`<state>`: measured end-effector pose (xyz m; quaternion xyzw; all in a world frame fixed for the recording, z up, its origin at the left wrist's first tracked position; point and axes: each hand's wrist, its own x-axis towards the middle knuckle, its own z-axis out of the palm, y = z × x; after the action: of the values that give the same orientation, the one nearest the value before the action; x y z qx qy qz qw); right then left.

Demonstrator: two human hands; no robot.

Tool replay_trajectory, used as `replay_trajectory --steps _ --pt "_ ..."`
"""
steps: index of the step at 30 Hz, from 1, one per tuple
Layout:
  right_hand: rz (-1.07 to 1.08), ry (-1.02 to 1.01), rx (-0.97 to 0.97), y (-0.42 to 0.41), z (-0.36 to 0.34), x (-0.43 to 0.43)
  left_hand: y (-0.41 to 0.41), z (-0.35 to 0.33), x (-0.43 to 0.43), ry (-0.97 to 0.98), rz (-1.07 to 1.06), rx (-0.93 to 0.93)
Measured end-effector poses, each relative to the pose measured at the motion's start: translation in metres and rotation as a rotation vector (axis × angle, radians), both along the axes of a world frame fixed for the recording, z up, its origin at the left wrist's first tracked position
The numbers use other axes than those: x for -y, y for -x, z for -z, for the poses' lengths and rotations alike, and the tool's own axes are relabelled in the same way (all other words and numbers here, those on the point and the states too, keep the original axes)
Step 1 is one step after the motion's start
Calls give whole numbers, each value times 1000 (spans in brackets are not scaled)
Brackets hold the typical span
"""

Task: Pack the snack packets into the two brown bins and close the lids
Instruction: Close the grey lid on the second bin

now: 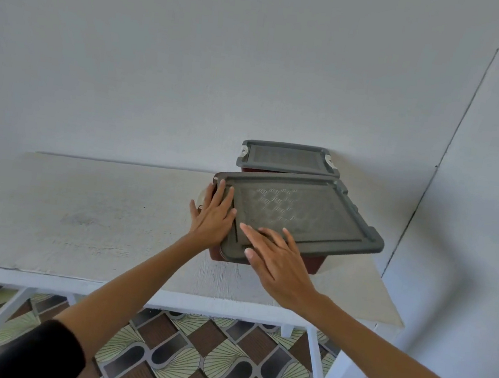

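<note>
While the left hand [214, 212] lies flat and unclenched on the left edge of the near grey textured plastic lid [298, 216], the right hand [277, 256] presses open-palmed on its front-left corner. That lid sits tilted on the near brown plastic bin [316, 262], long axis running left to right, probably not yet seated. Behind it, the far lidded brown bin [287, 159] looks shut on the white wooden table [80, 214]; no packets show.
</note>
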<state>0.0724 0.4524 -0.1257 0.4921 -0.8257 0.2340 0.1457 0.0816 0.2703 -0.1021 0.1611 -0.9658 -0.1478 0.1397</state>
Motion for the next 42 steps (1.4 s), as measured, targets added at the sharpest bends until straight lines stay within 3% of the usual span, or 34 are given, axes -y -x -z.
replay_trajectory --steps 8,14,19,23,26,32,42 --pt "293 -42 -18 44 -13 -28 19 -15 27 -11 1 274" --pt "606 -205 79 99 -30 -62 29 -20 57 -167 99 240" --pt "589 -192 283 122 -38 -60 39 -18 53 -202 135 217" --pt "535 -210 440 126 -36 -49 46 -19 54 -38 94 324" --pt "569 -231 430 126 -37 -44 49 -17 48 34 32 339" --pt "625 -335 439 131 -37 -36 58 -17 57 -6 43 312" --pt "672 -215 504 140 -35 -30 61 -12 61 -150 16 213"
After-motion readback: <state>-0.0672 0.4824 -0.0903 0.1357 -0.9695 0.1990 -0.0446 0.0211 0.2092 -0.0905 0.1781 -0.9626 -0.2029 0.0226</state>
